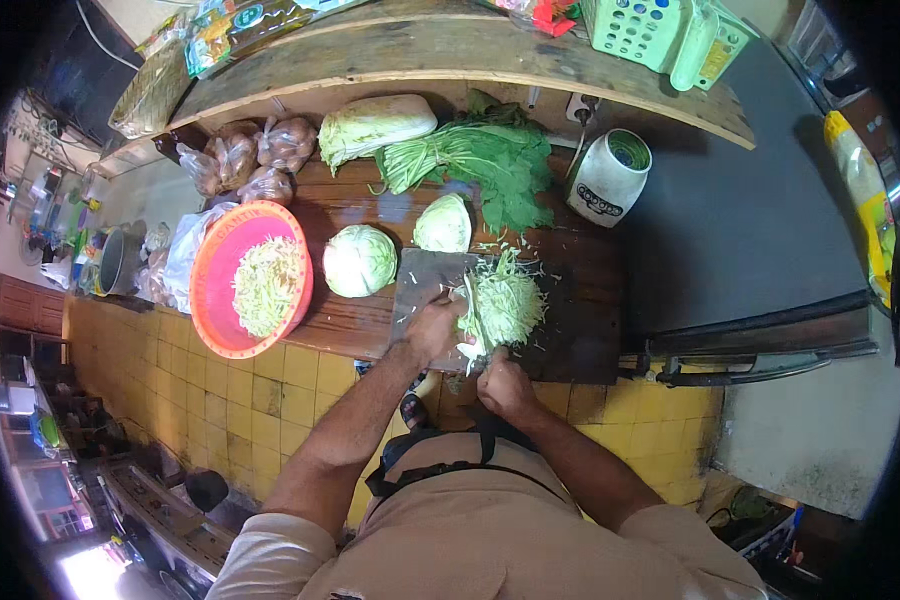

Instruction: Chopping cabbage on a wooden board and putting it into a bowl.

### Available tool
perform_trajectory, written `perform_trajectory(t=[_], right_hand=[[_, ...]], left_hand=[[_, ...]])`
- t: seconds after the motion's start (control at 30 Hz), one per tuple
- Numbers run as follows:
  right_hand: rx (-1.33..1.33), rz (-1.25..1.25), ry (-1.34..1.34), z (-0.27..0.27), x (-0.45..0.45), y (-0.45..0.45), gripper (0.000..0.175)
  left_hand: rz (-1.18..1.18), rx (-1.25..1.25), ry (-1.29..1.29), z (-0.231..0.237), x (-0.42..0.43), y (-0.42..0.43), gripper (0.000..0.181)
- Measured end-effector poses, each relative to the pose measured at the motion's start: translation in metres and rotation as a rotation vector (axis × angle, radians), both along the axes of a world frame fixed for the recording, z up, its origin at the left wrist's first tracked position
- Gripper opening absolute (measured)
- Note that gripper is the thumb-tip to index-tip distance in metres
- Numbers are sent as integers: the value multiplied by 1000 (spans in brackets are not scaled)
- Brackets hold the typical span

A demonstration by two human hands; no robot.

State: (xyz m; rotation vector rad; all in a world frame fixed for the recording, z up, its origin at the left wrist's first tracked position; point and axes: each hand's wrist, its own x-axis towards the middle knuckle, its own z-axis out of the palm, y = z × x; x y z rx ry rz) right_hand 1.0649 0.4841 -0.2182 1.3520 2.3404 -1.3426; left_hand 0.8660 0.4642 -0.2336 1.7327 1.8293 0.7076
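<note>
On a dark cutting board (420, 277) lies a heap of shredded cabbage (511, 298). My left hand (436, 328) grips a piece of cabbage (472, 322) at the heap's left side. My right hand (504, 384) is closed at the board's near edge, beside the cut face; it seems to hold a knife, whose blade is mostly hidden by cabbage. A whole cabbage (360, 261) and a cut cabbage piece (443, 223) sit behind and to the left. Further left, a pink plastic basin (208, 281) holds more shreds (268, 285).
Behind the board lie a napa cabbage (379, 124), leafy greens (495, 161) and bagged brown produce (286, 142). A white appliance base (610, 178) stands at the back right. A wooden shelf (450, 56) overhangs the table's rear. A dark surface (720, 247) adjoins on the right.
</note>
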Motion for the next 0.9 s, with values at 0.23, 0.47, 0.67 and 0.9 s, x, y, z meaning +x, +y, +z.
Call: perform_trajectory(t=[0.23,0.47,0.67,0.9], right_hand=[[54,90,-7,-35,4,9,35],[105,102,109,4,7,-5,41],[12,72,-16,-33,-1,3,49],[-17,-29,-155,-26,-5,4,40]], left_hand=[[40,-48,-54,-17,-1,-1,47],[11,-37,20,-20,-6,-4,51],[62,-97,7,-12,-1,1,42],[63,-144,81,-7,-3,-8,36]])
